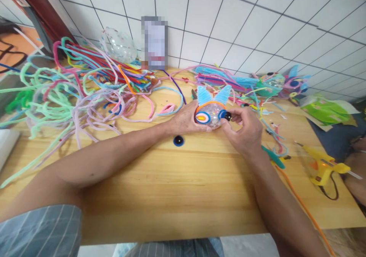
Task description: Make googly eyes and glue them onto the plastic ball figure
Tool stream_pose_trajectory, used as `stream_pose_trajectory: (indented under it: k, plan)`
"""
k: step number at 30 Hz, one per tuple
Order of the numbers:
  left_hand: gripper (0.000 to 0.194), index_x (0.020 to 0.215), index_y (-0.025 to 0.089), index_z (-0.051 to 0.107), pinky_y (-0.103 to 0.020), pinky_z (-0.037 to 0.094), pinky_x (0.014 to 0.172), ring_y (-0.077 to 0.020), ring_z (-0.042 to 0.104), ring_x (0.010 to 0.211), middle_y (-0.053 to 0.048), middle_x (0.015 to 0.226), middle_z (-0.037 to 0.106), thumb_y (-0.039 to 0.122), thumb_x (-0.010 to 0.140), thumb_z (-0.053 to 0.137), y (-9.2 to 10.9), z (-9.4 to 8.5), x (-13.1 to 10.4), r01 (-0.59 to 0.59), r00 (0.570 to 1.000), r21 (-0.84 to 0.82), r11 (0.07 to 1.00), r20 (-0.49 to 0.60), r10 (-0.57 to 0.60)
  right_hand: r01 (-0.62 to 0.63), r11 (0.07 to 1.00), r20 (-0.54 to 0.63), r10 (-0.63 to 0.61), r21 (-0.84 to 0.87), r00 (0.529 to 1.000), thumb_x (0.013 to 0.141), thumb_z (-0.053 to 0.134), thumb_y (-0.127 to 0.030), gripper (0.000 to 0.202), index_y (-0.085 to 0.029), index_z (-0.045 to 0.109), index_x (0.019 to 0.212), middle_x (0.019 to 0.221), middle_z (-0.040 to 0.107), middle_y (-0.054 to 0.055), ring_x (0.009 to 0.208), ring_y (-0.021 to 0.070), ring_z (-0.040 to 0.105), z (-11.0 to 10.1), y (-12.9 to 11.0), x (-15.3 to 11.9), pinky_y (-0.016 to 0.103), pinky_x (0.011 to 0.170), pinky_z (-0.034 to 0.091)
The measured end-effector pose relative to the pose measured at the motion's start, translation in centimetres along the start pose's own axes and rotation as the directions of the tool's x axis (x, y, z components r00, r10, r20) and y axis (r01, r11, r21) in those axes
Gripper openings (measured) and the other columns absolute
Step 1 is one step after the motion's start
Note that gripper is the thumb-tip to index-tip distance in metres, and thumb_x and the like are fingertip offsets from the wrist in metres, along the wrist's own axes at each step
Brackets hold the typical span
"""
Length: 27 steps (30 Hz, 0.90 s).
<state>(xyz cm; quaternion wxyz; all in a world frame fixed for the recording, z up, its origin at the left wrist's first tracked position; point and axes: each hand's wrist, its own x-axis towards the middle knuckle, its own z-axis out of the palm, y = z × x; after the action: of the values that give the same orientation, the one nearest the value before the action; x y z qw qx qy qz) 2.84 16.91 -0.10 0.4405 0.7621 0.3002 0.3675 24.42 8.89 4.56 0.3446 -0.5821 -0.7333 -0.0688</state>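
My left hand (187, 120) is wrapped round the left side of a clear, glittery ball (215, 123) with blue fuzzy ears (204, 96), an orange band and ringed eye shapes. At the ball's right side, my right hand (243, 129) pinches a small shiny black piece (228, 116) close to the blue ring of the right eye shape. The left eye shape (203, 118) has blue, white and orange rings. On the table below my left hand lies a black disc with a blue rim (178, 140).
Tangled fuzzy stems (76, 108) cover the table's left side. A phone (156, 43) leans on the tiled wall. Blue stems (225, 78) and finished-looking balls (268, 85) sit at the back right. A yellow glue gun (323, 165) stands right, near a person's arm (354, 173).
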Motion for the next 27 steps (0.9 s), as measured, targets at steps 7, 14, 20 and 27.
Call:
stream_pose_trajectory:
  k: [7, 14, 20, 27]
  plan:
    - [0.082, 0.133, 0.020, 0.057, -0.044, 0.058, 0.098, -0.0307, 0.069, 0.116, -0.011, 0.125, 0.071, 0.056, 0.068, 0.090, 0.01, 0.02, -0.02, 0.018, 1.000, 0.034, 0.999, 0.002, -0.018, -0.011, 1.000, 0.015, 0.011, 0.011, 1.000, 0.086, 0.070, -0.033, 0.023, -0.024, 0.065, 0.107, 0.092, 0.072, 0.004, 0.079, 0.0222, 0.068, 0.14, 0.04, -0.02, 0.039, 0.073, 0.056]
    - [0.073, 0.126, 0.020, 0.060, -0.039, 0.060, 0.089, -0.0262, 0.072, 0.102, -0.007, 0.115, 0.073, 0.055, 0.069, 0.089, 0.37, -0.04, -0.04, 0.018, 1.000, -0.013, 1.000, 0.022, -0.018, 0.020, 1.000, -0.006, -0.020, 0.016, 1.000, 0.088, 0.069, -0.032, 0.021, -0.023, 0.065, 0.107, 0.092, 0.072, 0.004, 0.078, 0.0216, 0.067, 0.29, 0.09, -0.03, 0.038, 0.072, 0.054]
    - [0.076, 0.126, 0.019, 0.059, -0.040, 0.060, 0.086, -0.0272, 0.072, 0.101, -0.009, 0.114, 0.073, 0.057, 0.068, 0.090, 0.53, -0.12, -0.02, 0.042, 0.999, 0.016, 0.999, 0.006, -0.042, -0.001, 0.999, -0.002, 0.001, 0.033, 1.000, 0.088, 0.068, -0.032, 0.020, -0.024, 0.064, 0.106, 0.091, 0.071, 0.003, 0.078, 0.0213, 0.067, 0.42, 0.08, -0.10, 0.038, 0.072, 0.054]
    - [0.075, 0.127, 0.019, 0.061, -0.043, 0.060, 0.091, -0.0282, 0.072, 0.103, -0.009, 0.114, 0.074, 0.060, 0.070, 0.088, 0.50, -0.18, -0.02, 0.036, 0.999, 0.011, 0.999, 0.034, -0.037, -0.022, 0.998, 0.005, 0.022, 0.050, 1.000, 0.089, 0.068, -0.033, 0.020, -0.024, 0.065, 0.107, 0.091, 0.071, 0.004, 0.079, 0.0218, 0.066, 0.59, 0.11, -0.13, 0.039, 0.073, 0.055]
